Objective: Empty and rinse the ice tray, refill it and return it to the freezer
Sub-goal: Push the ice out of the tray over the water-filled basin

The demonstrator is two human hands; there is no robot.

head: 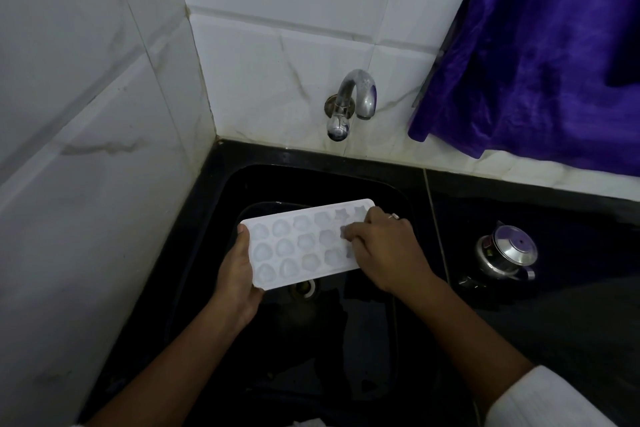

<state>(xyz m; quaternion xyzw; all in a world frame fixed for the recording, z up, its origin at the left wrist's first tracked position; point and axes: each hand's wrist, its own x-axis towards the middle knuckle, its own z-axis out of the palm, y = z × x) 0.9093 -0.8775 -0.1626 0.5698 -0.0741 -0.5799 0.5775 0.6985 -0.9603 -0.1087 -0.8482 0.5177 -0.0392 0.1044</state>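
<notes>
Fingers of my left hand clamp the left end of the ice tray, thumb on top. My right hand curls its fingertips onto the right-end cells. I hold the tray roughly level above the black sink. Most cells look pale and full, so I judge emptying barely begun; rinsing, refilling and the freezer remain. No water shows at the tap. A steel pot stands on the counter to the right, and a purple cloth hangs beside the tap without blocking it.

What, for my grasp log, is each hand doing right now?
Left hand: grips the ice tray at its left end.
Right hand: curled over the tray's right end, holding it.
</notes>
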